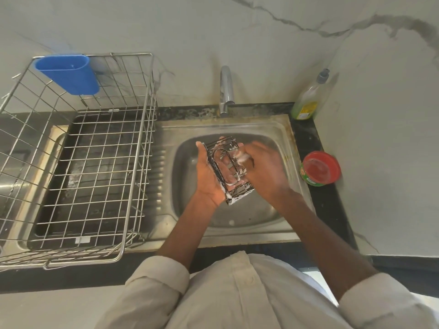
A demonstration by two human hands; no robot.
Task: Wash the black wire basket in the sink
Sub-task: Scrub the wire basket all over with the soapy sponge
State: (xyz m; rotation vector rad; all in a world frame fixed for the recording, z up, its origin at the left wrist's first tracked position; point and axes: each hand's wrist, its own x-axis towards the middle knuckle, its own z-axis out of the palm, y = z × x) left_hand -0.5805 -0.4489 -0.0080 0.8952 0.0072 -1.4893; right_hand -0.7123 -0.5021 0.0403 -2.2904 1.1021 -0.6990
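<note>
Left hand point(209, 176): palm turned up over the bowl of the stainless-steel sink point(280, 129), fingers nearly straight and cupped under the small black wire basket point(229, 169), thumb lying along the basket's left edge; it carries the basket from below. Small black wire basket: rectangular, open mesh, streaked with white foam, held slantwise above the sink bowl, its far end toward the tap and its near end toward the person; it rests on the left palm and touches no part of the sink. Right hand point(263, 167): back of the hand up, fingers bent down onto the basket's right side, fingertips white with suds and blurred; whether they pinch the wires or merely rub them cannot be told. Stainless-steel sink: rounded bowl, wet, set in a dark counter, ribbed drainboard to its left. Chrome tap point(226, 89): upright at the sink's back edge, spout over the bowl. Large silver wire dish rack point(142, 143): stands on the drainboard, left of the sink bowl; a blue plastic cutlery holder point(69, 73) hangs on its far rim. Clear bottle of green liquid point(308, 100): grey cap, stands at the counter's back right corner. Round red-lidded green tub point(319, 168): on the counter just right of the sink.
</note>
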